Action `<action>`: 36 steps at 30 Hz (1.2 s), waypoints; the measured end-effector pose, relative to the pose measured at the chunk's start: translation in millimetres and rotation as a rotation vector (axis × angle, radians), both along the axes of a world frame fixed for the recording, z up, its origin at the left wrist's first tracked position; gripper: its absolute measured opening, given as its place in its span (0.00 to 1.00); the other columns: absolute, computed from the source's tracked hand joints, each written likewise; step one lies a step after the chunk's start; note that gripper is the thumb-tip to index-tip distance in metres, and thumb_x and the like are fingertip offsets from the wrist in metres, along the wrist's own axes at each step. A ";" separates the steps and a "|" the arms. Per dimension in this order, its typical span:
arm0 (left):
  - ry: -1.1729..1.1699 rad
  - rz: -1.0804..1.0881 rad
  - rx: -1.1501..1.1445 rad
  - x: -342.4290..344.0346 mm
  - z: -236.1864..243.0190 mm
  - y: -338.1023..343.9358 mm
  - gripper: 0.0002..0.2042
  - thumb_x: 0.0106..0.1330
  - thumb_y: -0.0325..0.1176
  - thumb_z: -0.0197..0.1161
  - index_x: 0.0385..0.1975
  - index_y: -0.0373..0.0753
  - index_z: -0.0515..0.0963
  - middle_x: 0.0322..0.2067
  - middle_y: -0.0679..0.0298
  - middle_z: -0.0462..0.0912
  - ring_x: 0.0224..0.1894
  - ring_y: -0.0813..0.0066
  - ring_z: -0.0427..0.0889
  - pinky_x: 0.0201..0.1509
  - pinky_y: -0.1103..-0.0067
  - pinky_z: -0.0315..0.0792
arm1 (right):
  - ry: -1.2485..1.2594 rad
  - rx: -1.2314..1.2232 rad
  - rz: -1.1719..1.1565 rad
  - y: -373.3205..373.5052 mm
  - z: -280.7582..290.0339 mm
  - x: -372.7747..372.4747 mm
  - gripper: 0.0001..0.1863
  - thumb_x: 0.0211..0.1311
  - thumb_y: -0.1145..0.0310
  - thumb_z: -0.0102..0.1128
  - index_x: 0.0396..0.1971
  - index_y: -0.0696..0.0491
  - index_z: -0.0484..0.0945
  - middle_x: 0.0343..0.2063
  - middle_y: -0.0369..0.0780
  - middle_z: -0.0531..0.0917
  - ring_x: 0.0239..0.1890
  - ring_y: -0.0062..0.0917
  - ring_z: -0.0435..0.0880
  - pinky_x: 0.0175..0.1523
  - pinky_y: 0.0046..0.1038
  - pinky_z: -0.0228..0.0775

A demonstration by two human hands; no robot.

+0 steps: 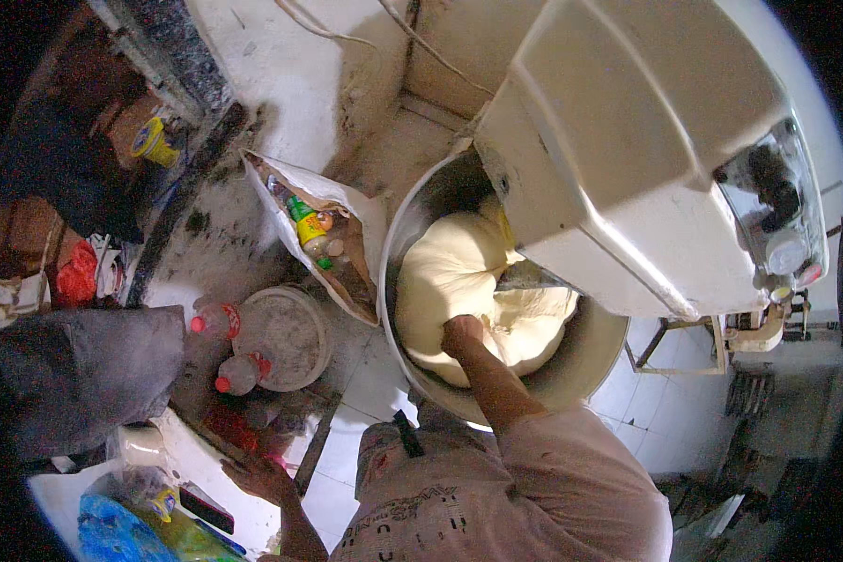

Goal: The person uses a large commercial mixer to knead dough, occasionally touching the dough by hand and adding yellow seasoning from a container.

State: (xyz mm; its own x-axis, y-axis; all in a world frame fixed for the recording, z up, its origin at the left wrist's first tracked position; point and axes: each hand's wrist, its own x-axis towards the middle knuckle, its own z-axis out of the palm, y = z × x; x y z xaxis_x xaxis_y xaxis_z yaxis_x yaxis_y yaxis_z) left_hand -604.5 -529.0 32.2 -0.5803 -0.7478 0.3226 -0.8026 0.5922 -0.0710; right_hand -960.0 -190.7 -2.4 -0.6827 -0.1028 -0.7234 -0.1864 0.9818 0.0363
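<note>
1. The right hand [463, 337], its arm reaching over the bowl's near rim, presses against the dough with fingers bunched narrow; the fingertips are hidden, so I cannot tell whether they grip any of it
2. The large, smooth, pale-yellow mass of dough [448, 281] lies inside a round, silver metal mixing bowl [598, 363], folded into lobes around its middle
3. A bulky, cream-painted metal mixer head [618, 178] overhangs the bowl's far right part
4. The left hand [258, 476] is low on the left, beside the edge of a white, flat surface [189, 448]; it is dim there, and I cannot tell whether it holds anything
5. Left of the bowl stands an open white sack [351, 204] with a green plastic bottle with a yellow label [307, 222] inside
6. Nearer the left hand are a round, whitish, dusty tub [288, 337] and two clear plastic bottles with red caps [240, 375]
</note>
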 end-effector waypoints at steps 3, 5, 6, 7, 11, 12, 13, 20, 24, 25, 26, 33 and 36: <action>-0.033 -0.045 -0.022 -2.6 -0.9 -4.1 0.23 0.61 0.43 0.46 0.55 0.41 0.63 0.58 0.45 0.55 0.59 0.45 0.56 0.58 0.58 0.55 | -0.040 -0.018 0.032 31.9 -16.6 4.0 0.10 0.44 0.65 0.58 0.29 0.50 0.80 0.30 0.43 0.81 0.35 0.32 0.80 0.41 0.28 0.72; -0.034 -0.076 -0.017 -12.7 8.1 -0.2 0.24 0.62 0.46 0.44 0.55 0.41 0.63 0.58 0.45 0.55 0.59 0.46 0.56 0.59 0.58 0.54 | -0.093 -0.035 0.047 53.4 -16.6 13.6 0.09 0.46 0.66 0.57 0.29 0.50 0.80 0.30 0.42 0.81 0.34 0.32 0.80 0.41 0.29 0.72; -0.037 -0.106 -0.010 -21.8 19.7 4.3 0.24 0.62 0.48 0.43 0.55 0.41 0.63 0.58 0.45 0.55 0.59 0.46 0.56 0.59 0.57 0.54 | 0.078 -0.075 0.453 69.4 3.3 27.6 0.08 0.46 0.68 0.56 0.28 0.51 0.81 0.29 0.44 0.81 0.34 0.33 0.80 0.41 0.31 0.72; -0.035 -0.126 -0.002 -25.7 30.1 9.5 0.25 0.63 0.49 0.42 0.55 0.41 0.63 0.59 0.45 0.54 0.59 0.46 0.55 0.59 0.57 0.53 | 0.179 -0.146 0.472 79.0 28.1 36.5 0.08 0.46 0.69 0.55 0.26 0.51 0.81 0.28 0.44 0.81 0.34 0.33 0.80 0.39 0.33 0.73; -0.028 -0.097 -0.028 -17.0 14.8 5.0 0.26 0.62 0.53 0.44 0.54 0.43 0.65 0.59 0.46 0.55 0.60 0.47 0.55 0.59 0.58 0.53 | -0.132 0.175 0.493 112.8 47.1 56.6 0.08 0.48 0.67 0.52 0.23 0.51 0.80 0.26 0.44 0.81 0.29 0.35 0.81 0.32 0.38 0.73; -0.002 -0.101 -0.009 -21.6 18.1 7.6 0.26 0.62 0.53 0.44 0.54 0.43 0.65 0.59 0.46 0.55 0.60 0.48 0.55 0.59 0.58 0.52 | -0.100 0.112 0.489 116.7 50.2 56.5 0.09 0.49 0.67 0.51 0.25 0.52 0.79 0.27 0.44 0.80 0.27 0.35 0.81 0.31 0.38 0.73; 0.016 -0.092 0.001 -22.9 25.5 10.5 0.26 0.61 0.54 0.45 0.53 0.44 0.66 0.59 0.47 0.55 0.60 0.48 0.55 0.60 0.58 0.52 | -0.073 0.040 0.499 91.4 93.3 46.5 0.10 0.50 0.66 0.50 0.26 0.54 0.79 0.28 0.45 0.80 0.25 0.34 0.80 0.29 0.37 0.73; 0.194 -0.012 0.177 -0.9 -7.4 -2.3 0.18 0.61 0.49 0.49 0.45 0.47 0.73 0.59 0.47 0.55 0.61 0.49 0.54 0.60 0.58 0.52 | 0.590 0.113 0.386 49.8 99.4 -26.3 0.21 0.54 0.65 0.45 0.42 0.68 0.66 0.33 0.54 0.76 0.23 0.26 0.79 0.21 0.26 0.70; 0.179 -0.045 0.123 -7.8 -0.5 -0.2 0.18 0.62 0.49 0.47 0.46 0.47 0.72 0.60 0.47 0.53 0.61 0.49 0.53 0.60 0.58 0.51 | 0.376 -0.081 0.064 58.6 27.6 -18.9 0.20 0.50 0.64 0.49 0.40 0.63 0.70 0.38 0.55 0.75 0.32 0.32 0.80 0.31 0.34 0.73; 0.069 -0.076 0.015 6.8 -13.1 -8.8 0.19 0.63 0.49 0.46 0.47 0.47 0.72 0.60 0.48 0.53 0.61 0.49 0.52 0.61 0.59 0.50 | 0.320 -0.130 0.022 54.6 22.9 -14.5 0.21 0.49 0.63 0.50 0.39 0.63 0.71 0.39 0.55 0.75 0.34 0.33 0.80 0.34 0.36 0.74; 0.049 -0.067 -0.018 7.4 -15.3 -8.4 0.19 0.63 0.49 0.46 0.48 0.47 0.71 0.60 0.48 0.53 0.61 0.49 0.52 0.60 0.58 0.51 | 0.373 -0.112 0.130 59.6 27.5 -0.9 0.22 0.48 0.62 0.51 0.39 0.64 0.71 0.39 0.54 0.76 0.35 0.35 0.80 0.36 0.36 0.74; 0.131 -0.062 0.005 3.7 -7.8 -5.1 0.22 0.63 0.49 0.46 0.53 0.46 0.64 0.60 0.48 0.51 0.61 0.48 0.53 0.59 0.58 0.54 | -0.205 0.080 0.379 69.0 126.3 23.4 0.23 0.46 0.56 0.55 0.36 0.59 0.76 0.35 0.51 0.78 0.38 0.39 0.79 0.40 0.36 0.73; 0.029 -0.015 0.039 -22.7 19.5 6.3 0.23 0.63 0.49 0.46 0.54 0.45 0.63 0.60 0.48 0.52 0.61 0.48 0.53 0.59 0.58 0.54 | 0.124 -0.125 0.274 54.1 147.4 6.4 0.21 0.49 0.55 0.54 0.35 0.58 0.77 0.34 0.50 0.78 0.36 0.39 0.79 0.39 0.36 0.72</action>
